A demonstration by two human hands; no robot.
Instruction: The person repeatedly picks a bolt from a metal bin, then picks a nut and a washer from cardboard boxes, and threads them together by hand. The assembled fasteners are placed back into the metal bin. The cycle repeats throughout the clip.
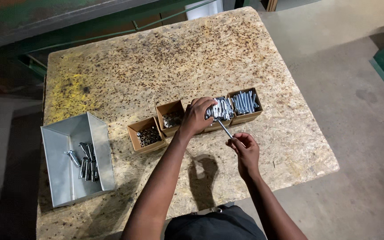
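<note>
Chipboard bench: tabletop of pressed wood flakes, with a yellow stain near its left edge, seen from the head camera.
Cardboard boxes: four small open brown boxes stand in a slanting row at mid-table, touching side by side.
First box: leftmost, holds small dark metal rings or nuts.
Second box: holds a few small grey metal parts.
Third box: packed with shiny metal sleeves, partly hidden by the left hand.
Fourth box: rightmost, full of long bright bolts lying side by side.
Left hand: fingers curled down over the third box, resting on the sleeves; whether it grips one I cannot tell.
Right hand: fingertips pinched on the lower end of a bolt.
Bolt: silver, tilted, just in front of the third box, between the two hands.
Metal tray: grey sheet-metal bin at the left, holding several assembled bolts.
</note>
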